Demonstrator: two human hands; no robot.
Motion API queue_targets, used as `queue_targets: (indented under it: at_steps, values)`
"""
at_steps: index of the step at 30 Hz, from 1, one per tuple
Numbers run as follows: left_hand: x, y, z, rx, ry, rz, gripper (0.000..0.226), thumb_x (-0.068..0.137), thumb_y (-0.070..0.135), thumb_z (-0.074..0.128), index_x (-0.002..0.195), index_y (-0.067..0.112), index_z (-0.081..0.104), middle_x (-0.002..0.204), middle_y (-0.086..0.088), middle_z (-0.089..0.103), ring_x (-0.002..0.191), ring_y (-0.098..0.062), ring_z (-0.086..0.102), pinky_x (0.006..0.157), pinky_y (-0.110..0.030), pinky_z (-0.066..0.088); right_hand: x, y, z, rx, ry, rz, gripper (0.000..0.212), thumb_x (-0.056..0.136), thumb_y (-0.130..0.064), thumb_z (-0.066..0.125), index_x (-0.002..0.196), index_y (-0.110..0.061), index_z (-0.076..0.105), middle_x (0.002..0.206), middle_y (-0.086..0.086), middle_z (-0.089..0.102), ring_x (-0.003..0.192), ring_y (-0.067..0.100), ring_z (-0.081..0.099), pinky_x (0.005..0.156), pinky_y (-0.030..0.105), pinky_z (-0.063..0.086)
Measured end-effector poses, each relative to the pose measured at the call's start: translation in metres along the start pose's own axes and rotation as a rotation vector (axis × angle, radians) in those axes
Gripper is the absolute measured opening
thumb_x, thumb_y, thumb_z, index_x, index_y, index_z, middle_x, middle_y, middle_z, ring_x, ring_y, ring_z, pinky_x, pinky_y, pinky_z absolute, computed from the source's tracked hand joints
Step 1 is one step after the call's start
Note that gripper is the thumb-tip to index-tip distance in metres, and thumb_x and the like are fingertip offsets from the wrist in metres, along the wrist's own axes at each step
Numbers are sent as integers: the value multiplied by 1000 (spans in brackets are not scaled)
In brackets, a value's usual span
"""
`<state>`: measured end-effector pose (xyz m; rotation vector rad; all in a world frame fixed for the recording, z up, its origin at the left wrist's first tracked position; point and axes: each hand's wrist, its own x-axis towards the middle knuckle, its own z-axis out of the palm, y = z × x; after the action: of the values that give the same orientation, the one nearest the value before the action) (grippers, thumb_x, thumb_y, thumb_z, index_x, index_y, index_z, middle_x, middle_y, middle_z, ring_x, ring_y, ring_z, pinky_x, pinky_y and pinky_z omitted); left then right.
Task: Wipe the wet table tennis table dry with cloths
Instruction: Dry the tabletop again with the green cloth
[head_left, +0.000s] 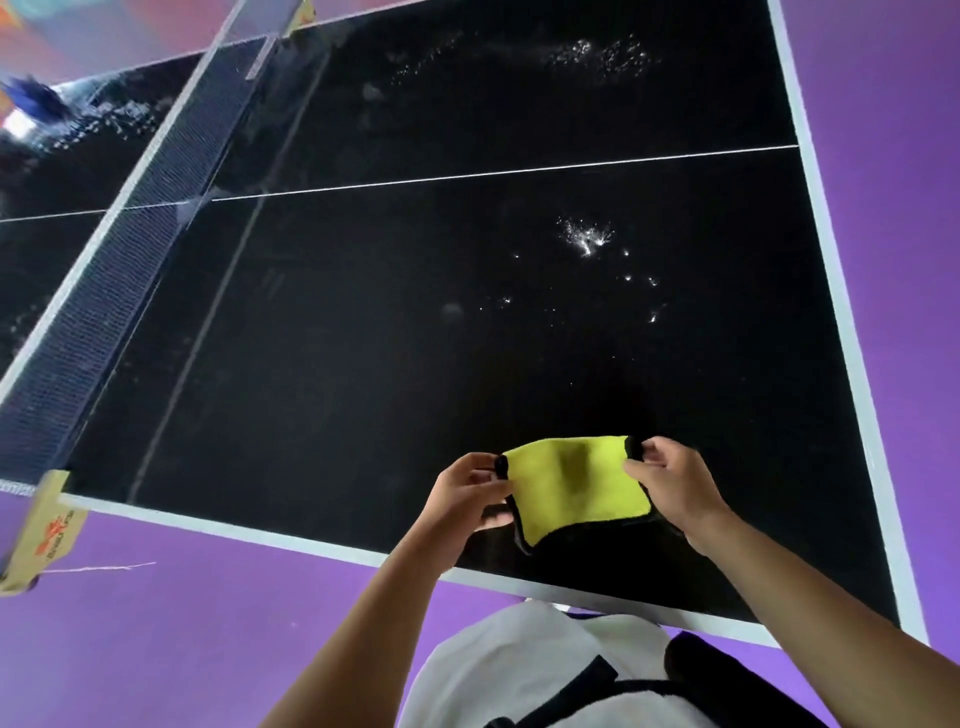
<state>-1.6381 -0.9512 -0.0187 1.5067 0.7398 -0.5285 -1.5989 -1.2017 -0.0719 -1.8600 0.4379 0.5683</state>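
Note:
A yellow cloth (571, 480) with a black edge is stretched between my two hands, just above the near edge of the black table tennis table (363, 338). My left hand (465, 493) pinches its left corner. My right hand (670, 480) pinches its right corner. Water drops (587, 236) glisten on the near half to the right of centre. More water drops (597, 54) lie on the far right part. Beyond the net, the other half is also wet.
The net (135, 249) crosses the table at the left, held by a yellowish clamp post (44, 525) at the near side. Purple floor (156, 623) surrounds the table. A dark cloth or strap (727, 680) hangs at my waist.

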Motion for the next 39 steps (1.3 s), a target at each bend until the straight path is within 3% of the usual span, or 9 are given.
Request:
queue_targets:
  at_steps: [2,5,11,16,21,27,30,33,39]
  values:
    - [-13,12,11,-51,-6,45,23,90,-3,67,110,8,65,89,-5,64,79,-16,70,73,-35,60,-19,-16,-5,170,-49,-19,5,92,-18,66,94,-16,69,82,3,69,77,17,60,73,34,52]
    - [-31,34,32,-74,5,131,23,89,-3,68,109,8,65,81,-1,65,76,-14,70,72,-34,59,-43,-41,-8,357,-147,-43,7,95,-17,63,100,-14,68,88,3,75,84,19,70,79,41,62]
    - [-58,61,72,-15,-27,314,21,89,4,73,109,10,68,87,-7,68,81,-16,68,72,-31,56,-68,-84,-4,435,-191,-291,13,97,-7,59,102,-13,69,95,5,75,91,17,72,81,28,58]
    - [-66,69,91,-13,-11,345,21,93,2,67,113,9,68,93,-6,75,90,-19,73,84,-33,59,-62,-81,-25,481,-370,-220,18,95,-18,65,113,-19,64,107,3,73,103,18,70,92,34,54]
    - [-68,71,103,49,-106,272,31,97,-9,48,111,6,71,105,-15,76,99,-26,73,89,-36,59,-59,-64,-40,433,-404,-222,30,86,-11,75,113,-17,64,104,2,74,102,13,69,83,23,53]
    - [-63,84,102,142,199,413,24,93,5,63,103,22,76,101,-3,76,90,-12,69,79,-26,54,-47,-66,-62,595,-407,-163,27,81,-1,76,106,-1,68,106,20,72,96,25,69,87,37,52]
    - [-60,92,94,40,-86,345,49,84,29,73,131,30,62,128,-2,67,115,-17,66,98,-36,52,-42,-77,-86,741,-569,-138,51,76,-4,79,117,13,55,116,38,59,100,39,63,93,51,50]
    - [-58,106,99,-88,-349,294,56,81,21,76,134,13,59,125,-13,67,111,-29,65,95,-43,52,-38,-89,-112,772,-643,-193,55,74,-8,80,119,13,55,114,34,62,102,43,63,91,52,52]
    - [-43,153,122,9,-299,403,25,81,13,75,105,14,73,96,-6,70,87,-20,67,72,-33,57,-21,-97,-150,814,-641,-215,43,65,-17,86,104,-4,72,100,15,70,97,33,67,79,37,57]
